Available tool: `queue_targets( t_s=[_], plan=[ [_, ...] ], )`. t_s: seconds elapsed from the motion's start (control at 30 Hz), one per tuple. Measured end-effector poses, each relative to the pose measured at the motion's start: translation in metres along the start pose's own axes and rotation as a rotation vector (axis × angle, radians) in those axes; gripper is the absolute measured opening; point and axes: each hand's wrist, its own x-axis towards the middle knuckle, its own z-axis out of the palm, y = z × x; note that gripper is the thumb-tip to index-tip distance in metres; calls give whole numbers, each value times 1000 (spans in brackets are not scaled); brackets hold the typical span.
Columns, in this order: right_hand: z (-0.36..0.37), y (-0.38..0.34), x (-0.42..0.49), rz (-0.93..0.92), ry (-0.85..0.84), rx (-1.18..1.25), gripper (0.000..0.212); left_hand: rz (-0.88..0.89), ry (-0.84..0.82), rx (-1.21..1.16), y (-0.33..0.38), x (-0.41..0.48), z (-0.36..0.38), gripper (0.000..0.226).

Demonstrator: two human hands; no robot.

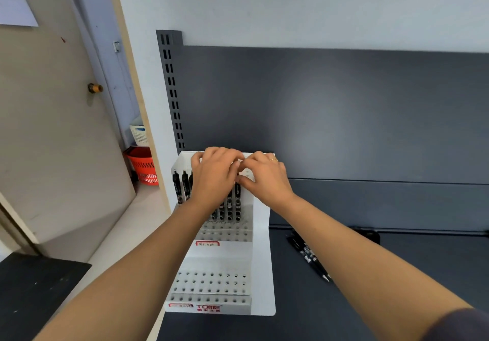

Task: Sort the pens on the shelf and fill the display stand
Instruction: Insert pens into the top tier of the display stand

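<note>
Both hands are meeting at the upper tier of the white display stand (260, 261), which is standing left of centre on the dark shelf (370, 301). The left hand (214, 174) is curling over the row of black pens (180, 188), and I cannot tell what it is gripping. The right hand (264, 179) is curling too, thumb touching the rightmost pen (237, 200); I cannot tell whether it is pinching. Loose pens (309, 258) are lying right of the stand.

The white tiered plastic display stand (260, 261) looked smooth and matt, the dark grey metal shelf (436, 256) matt, the black plastic pens (176, 188) glossy.
</note>
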Motion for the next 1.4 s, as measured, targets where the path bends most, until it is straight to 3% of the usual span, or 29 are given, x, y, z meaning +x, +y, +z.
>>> queue_targets(
  t_s=[0.1, 0.23, 0.4, 0.67, 0.8, 1.17, 1.4],
  plan=[
    [-9, 10, -7, 20, 21, 4, 31, 92, 32, 16, 22, 7, 4, 20],
    [-30, 43, -22, 77, 75, -6, 27, 180, 35, -31, 55, 17, 18, 18],
    [-58, 116, -61, 216, 13, 18, 22, 232, -58, -139, 108, 15, 61, 14],
    [-95, 250, -133, 508, -309, 112, 19, 139, -420, -105, 191, -14, 162, 14],
    [-99, 298, -155, 569, -442, 118, 19, 82, -550, -43, 219, -33, 200, 17],
    [-57, 351, -177, 656, -645, 140, 31, -18, -870, 61, 239, -60, 267, 22],
    [-30, 358, -169, 698, -646, 125, 31, -43, -896, 41, 235, -57, 302, 32]
  ],
)
